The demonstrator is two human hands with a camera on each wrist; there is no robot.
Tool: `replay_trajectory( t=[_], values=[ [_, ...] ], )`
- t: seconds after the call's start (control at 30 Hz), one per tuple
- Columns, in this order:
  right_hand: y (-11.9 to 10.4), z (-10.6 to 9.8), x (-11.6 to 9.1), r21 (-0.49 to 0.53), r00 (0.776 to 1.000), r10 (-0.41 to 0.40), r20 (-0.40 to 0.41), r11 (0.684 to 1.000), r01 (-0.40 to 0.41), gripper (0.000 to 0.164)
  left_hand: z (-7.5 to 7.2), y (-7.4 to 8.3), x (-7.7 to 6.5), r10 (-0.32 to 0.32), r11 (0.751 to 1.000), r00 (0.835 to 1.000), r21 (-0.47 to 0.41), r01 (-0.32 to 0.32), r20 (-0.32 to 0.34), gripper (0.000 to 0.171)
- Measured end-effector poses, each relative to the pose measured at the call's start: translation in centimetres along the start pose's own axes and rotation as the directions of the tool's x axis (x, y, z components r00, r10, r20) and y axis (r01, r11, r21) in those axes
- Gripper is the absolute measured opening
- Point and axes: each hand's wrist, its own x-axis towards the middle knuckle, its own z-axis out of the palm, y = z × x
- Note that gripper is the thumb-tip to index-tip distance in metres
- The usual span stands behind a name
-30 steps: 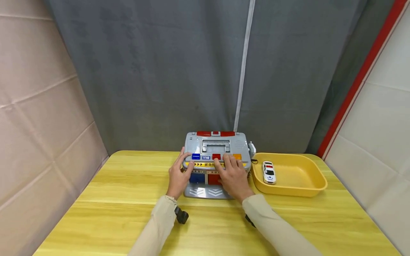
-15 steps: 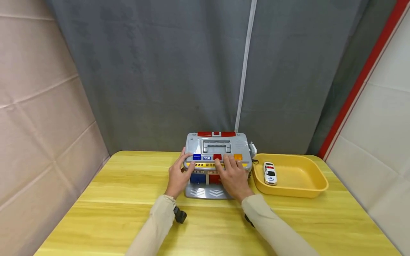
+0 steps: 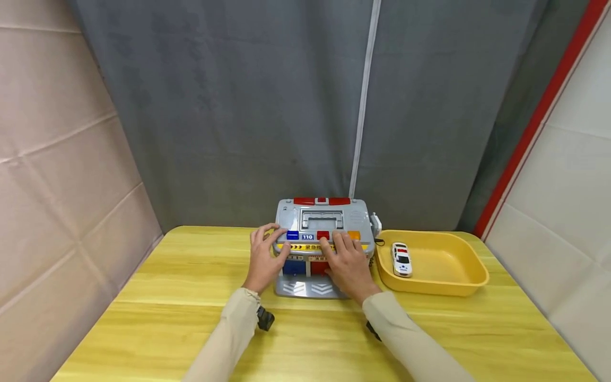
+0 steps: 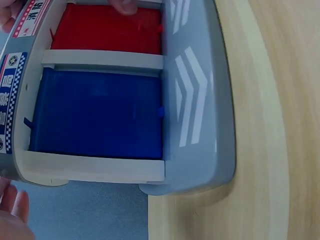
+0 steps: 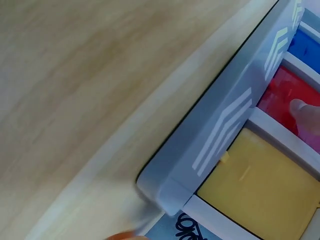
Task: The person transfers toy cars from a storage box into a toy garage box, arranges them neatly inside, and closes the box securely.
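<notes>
A grey toy rescue station [image 3: 358, 212] has blue, red and orange buttons across its roof. Its front carries a blue door [image 4: 100, 112], a red door [image 4: 105, 30] and a yellow door [image 5: 265, 185]. At the station's left front corner is my left hand [image 3: 263, 260], its thumb by the front edge and its index fingertip beside the blue button [image 3: 293, 234]. My right hand [image 3: 350, 262] rests its fingers on the front of the roof, near the red button [image 3: 323, 234]. In the right wrist view its thumb is at the red door.
A yellow tray [image 3: 448, 289] stands right of the station, with a white toy police car [image 3: 401, 260] inside. A white piece [image 3: 376, 224] with a black coiled cord [image 5: 189, 227] is at the station's right side. The wooden table [image 3: 157, 318] meets a grey curtain behind.
My left hand's fingers have come away from the station's left side and spread outward to the left. The right hand has stayed in place on the roof.
</notes>
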Motion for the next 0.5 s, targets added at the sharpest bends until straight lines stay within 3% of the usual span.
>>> replay_trajectory(
  t=[0.17, 0.5],
  values=[
    [-0.01, -0.06, 0.06, 0.027, 1.000, 0.003, 0.002, 1.000, -0.003, 0.083, -0.10, 0.07, 0.29, 0.054, 0.998, 0.998, -0.037, -0.054, 0.008, 0.036],
    [-0.12, -0.32, 0.03, 0.048, 0.998, 0.050, 0.036, 0.998, -0.051, 0.083, 0.02, -0.11, 0.37, 0.066, 0.994, 0.997, -0.087, -0.062, 0.046, 0.025]
  ],
)
